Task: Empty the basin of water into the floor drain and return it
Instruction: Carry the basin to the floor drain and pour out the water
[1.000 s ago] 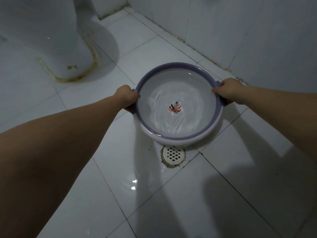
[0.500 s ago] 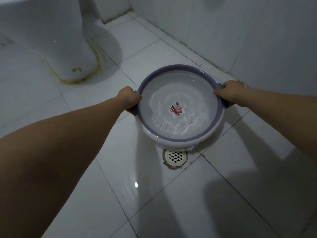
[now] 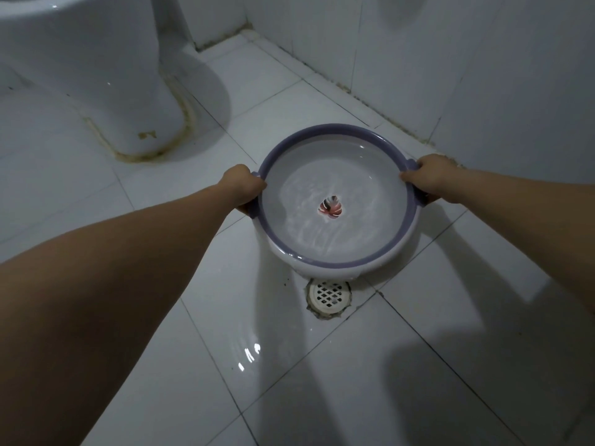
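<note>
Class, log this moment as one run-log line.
stage: emptying | basin: tilted toward floor drain, water inside | left hand: grips handle | right hand: grips handle

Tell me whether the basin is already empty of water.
No: rippling water covers the bottom of the basin, which the left hand and right hand grip by its sides.

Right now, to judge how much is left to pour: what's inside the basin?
The basin holds rippling water, with a red mark on the bottom showing through it. Its near inner wall is hidden behind the rim, so depth can't be told.
</note>
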Tool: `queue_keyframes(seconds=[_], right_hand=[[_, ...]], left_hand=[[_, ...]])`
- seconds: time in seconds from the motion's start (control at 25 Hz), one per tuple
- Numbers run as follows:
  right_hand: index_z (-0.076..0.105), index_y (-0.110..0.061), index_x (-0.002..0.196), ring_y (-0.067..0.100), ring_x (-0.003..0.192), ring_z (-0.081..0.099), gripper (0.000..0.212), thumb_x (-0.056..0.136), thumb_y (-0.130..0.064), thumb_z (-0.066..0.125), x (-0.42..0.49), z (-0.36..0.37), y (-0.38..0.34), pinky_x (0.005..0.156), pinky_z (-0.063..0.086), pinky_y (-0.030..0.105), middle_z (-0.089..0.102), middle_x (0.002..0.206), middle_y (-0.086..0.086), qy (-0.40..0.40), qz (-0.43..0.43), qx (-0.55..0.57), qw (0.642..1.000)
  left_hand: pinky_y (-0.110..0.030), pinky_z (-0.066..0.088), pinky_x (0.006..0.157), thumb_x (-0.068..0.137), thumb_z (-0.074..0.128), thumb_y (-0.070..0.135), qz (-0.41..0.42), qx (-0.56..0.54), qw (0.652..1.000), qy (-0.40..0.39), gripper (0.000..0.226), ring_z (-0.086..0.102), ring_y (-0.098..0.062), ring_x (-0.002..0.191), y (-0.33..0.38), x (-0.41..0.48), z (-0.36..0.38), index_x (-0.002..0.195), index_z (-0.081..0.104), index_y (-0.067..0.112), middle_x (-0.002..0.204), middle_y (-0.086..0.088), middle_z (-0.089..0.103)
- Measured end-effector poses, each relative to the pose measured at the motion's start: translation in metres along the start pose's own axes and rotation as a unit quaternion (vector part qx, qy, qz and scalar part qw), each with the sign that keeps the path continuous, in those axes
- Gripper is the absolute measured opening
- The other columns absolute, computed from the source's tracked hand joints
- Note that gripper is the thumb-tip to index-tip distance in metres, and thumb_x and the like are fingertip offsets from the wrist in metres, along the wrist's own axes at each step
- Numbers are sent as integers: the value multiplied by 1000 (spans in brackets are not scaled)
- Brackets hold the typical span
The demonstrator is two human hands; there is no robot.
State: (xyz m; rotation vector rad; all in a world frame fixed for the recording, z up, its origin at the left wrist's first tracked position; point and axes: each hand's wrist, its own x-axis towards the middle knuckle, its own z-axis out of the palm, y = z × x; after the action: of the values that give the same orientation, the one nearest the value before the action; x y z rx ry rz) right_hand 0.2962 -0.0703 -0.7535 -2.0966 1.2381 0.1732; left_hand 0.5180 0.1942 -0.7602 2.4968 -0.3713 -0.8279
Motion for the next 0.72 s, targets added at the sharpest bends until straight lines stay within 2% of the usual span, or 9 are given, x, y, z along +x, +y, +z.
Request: queue_keyframes(seconds=[0.12, 0.32, 0.52, 0.72], right_hand=[[58, 0, 114, 39, 95, 64, 41, 93, -35, 58, -2, 0, -1, 78, 56, 44, 64, 108, 21, 1, 3, -3, 1000], [57, 1, 115, 39, 94, 63, 41, 93, -33, 59, -3, -1, -3, 77, 56, 44, 63, 107, 21, -7, 2, 4, 1000], [56, 1, 113, 37, 78, 64, 39, 93, -32, 59, -4, -4, -5, 61, 56, 41, 62, 100, 21, -7, 3, 13, 1000], [56, 2, 118, 40, 84, 64, 42, 93, -32, 58, -8, -10, -9, 67, 57, 43, 62, 103, 22, -1, -5, 4, 1000]], left_hand=[[-27, 48, 31, 95, 57, 25, -2, 1, 1000, -1, 35, 64, -27, 58, -1, -2, 0, 117, 55, -2, 77, -11, 60], [-27, 49, 31, 95, 56, 26, -4, 1, 1000, 0, 35, 65, -28, 58, -2, -1, -1, 115, 54, -2, 77, -12, 60], [-28, 49, 30, 95, 56, 25, -1, 2, 1000, 7, 33, 65, -29, 55, 1, -1, -5, 112, 54, -2, 77, -13, 60], [-32, 52, 39, 94, 56, 26, 4, 8, 1000, 6, 34, 66, -28, 58, 3, -4, -7, 113, 55, -2, 77, -12, 62]])
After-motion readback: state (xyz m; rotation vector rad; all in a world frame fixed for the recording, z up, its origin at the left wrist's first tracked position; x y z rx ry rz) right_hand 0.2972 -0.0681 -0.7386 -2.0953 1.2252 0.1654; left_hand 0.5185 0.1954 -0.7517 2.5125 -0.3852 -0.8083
